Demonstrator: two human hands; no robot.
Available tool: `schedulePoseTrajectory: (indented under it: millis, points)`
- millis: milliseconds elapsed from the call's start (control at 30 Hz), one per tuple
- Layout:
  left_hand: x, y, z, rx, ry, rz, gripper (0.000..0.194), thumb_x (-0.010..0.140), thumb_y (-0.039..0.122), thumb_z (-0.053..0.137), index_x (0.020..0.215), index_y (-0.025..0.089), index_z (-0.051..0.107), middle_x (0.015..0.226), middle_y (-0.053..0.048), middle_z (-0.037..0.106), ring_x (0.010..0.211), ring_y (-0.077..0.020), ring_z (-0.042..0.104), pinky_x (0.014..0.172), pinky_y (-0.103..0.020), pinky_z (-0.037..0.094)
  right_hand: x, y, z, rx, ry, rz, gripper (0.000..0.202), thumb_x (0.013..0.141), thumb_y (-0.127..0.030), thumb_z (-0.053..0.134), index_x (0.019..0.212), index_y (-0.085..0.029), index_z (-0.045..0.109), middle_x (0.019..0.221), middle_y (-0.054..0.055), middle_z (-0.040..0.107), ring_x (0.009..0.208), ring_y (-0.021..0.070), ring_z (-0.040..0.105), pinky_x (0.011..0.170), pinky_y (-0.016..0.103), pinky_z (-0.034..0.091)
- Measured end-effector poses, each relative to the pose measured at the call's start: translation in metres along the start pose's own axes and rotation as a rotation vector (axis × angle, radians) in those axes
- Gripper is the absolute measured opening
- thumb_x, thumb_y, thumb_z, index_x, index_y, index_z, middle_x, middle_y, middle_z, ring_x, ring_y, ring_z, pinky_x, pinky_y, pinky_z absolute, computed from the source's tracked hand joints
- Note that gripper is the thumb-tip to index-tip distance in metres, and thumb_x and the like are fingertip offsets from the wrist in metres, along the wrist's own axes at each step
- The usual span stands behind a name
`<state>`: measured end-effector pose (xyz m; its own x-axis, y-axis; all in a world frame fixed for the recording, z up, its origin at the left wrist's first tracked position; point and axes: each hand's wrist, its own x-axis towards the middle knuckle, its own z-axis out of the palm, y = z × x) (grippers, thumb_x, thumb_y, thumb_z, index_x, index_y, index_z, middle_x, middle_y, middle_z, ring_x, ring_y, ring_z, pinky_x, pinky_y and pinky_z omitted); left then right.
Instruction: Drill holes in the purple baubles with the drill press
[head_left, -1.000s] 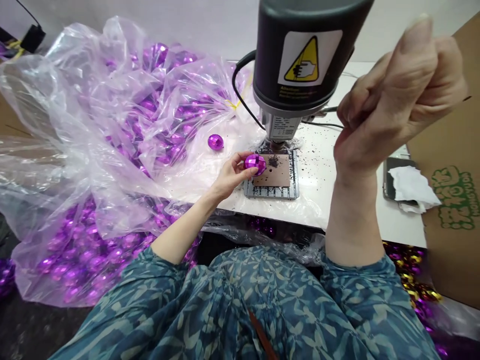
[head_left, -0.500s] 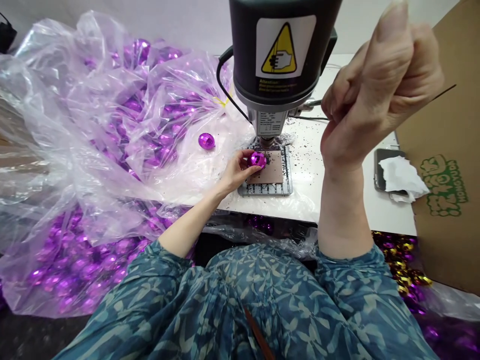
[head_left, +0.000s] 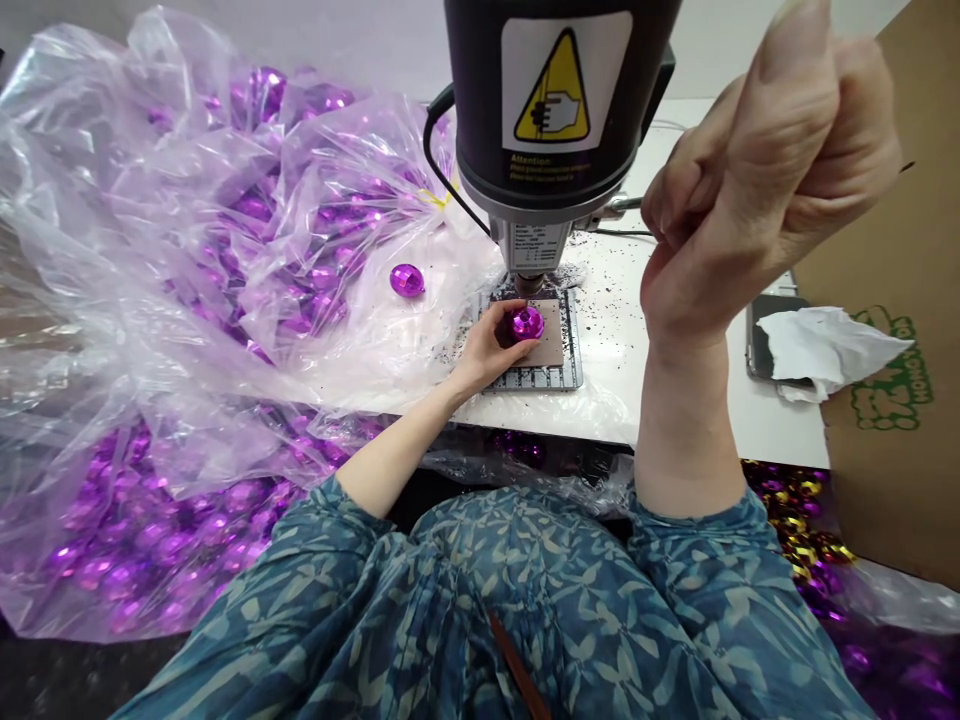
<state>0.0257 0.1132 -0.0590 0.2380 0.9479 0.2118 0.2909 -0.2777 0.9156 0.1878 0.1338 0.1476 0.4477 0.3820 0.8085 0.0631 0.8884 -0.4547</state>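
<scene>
A purple ball [head_left: 527, 323] is grasped on a board [head_left: 553, 346] under a drill [head_left: 559, 130] by the left hand [head_left: 489, 350]; a lever [head_left: 628, 204] is clenched in the right hand [head_left: 772, 185]. Seemingly being aligned, the ball should be kept steady next.

Single head-worn view, forward and down over white table [head_left: 772, 438]

A plain, pale grey wall [head_left: 397, 50] rises behind the far edge of the white surface [head_left: 787, 425]. Soft light brightens both, while the dark floor [head_left: 67, 675] at the lower left looks dim, its material hard to tell.
</scene>
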Motion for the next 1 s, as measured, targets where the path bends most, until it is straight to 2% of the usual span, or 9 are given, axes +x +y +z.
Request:
schedulePoseTrajectory:
  millis: [133,233,333,500,633,833,1000]
  points:
    - [-0.003,-0.003,0.003,-0.061,0.022,-0.022,0.061,0.090,0.041,0.096,0.140,0.026,0.063,0.137,-0.011,0.081,0.126,-0.0305,0.079,0.115,-0.051,0.064,-0.005,-0.003,0.002,-0.058,0.016,-0.032,0.050,0.094,-0.059,0.064,0.074,-0.014,0.064,0.055,-0.005,0.027,0.046,-0.0039,0.031,0.053,0.020,0.018]
    - [-0.004,-0.004,0.003,-0.048,0.014,-0.034,0.061,0.091,0.042,0.095,0.141,0.027,0.063,0.139,-0.012,0.080,0.128,-0.0313,0.079,0.116,-0.052,0.065,-0.014,-0.003,0.000,-0.058,0.066,-0.082,0.060,0.097,-0.055,0.065,0.063,-0.012,0.040,0.054,-0.004,0.022,0.046,-0.0029,0.032,0.055,0.023,0.018]
    - [-0.004,-0.004,0.002,-0.038,0.001,-0.024,0.061,0.093,0.043,0.095,0.143,0.028,0.062,0.140,-0.012,0.080,0.129,-0.0317,0.079,0.116,-0.053,0.064,-0.025,-0.001,-0.007,-0.025,0.083,-0.087,0.070,0.100,-0.049,0.068,0.064,-0.014,0.020,0.055,-0.003,0.014,0.045,-0.0010,0.028,0.055,0.026,0.015]
    - [-0.004,-0.005,0.002,-0.041,-0.004,-0.001,0.061,0.094,0.046,0.094,0.143,0.028,0.062,0.141,-0.012,0.079,0.131,-0.0315,0.078,0.118,-0.052,0.063,-0.034,-0.001,-0.015,-0.013,-0.005,-0.064,0.067,0.104,-0.048,0.066,0.067,-0.016,0.020,0.058,-0.002,0.007,0.046,0.0003,0.019,0.052,0.028,0.017]
    - [-0.004,-0.004,0.002,-0.069,0.004,-0.004,0.061,0.092,0.043,0.095,0.142,0.028,0.063,0.140,-0.012,0.080,0.130,-0.0316,0.079,0.118,-0.053,0.064,-0.041,0.003,-0.019,-0.035,0.017,-0.100,0.067,0.106,-0.045,0.064,0.067,-0.016,0.017,0.057,-0.003,0.001,0.046,-0.0002,0.013,0.051,0.027,0.015]
    - [-0.004,-0.004,0.002,-0.057,0.003,-0.021,0.062,0.093,0.044,0.096,0.142,0.028,0.063,0.142,-0.012,0.080,0.132,-0.0324,0.078,0.118,-0.054,0.064,-0.057,0.020,-0.038,-0.184,0.019,-0.117,0.069,0.105,-0.052,0.061,0.069,-0.016,0.014,0.054,-0.002,0.008,0.046,0.0021,0.024,0.052,0.027,0.020]
    - [-0.004,-0.005,0.002,-0.064,-0.005,0.000,0.061,0.095,0.045,0.094,0.143,0.026,0.061,0.141,-0.013,0.080,0.132,-0.0318,0.078,0.118,-0.051,0.063,-0.059,0.037,-0.041,-0.138,0.048,-0.213,0.075,0.104,-0.055,0.060,0.069,-0.016,0.006,0.047,-0.003,0.009,0.043,0.0007,0.017,0.047,0.025,0.017]
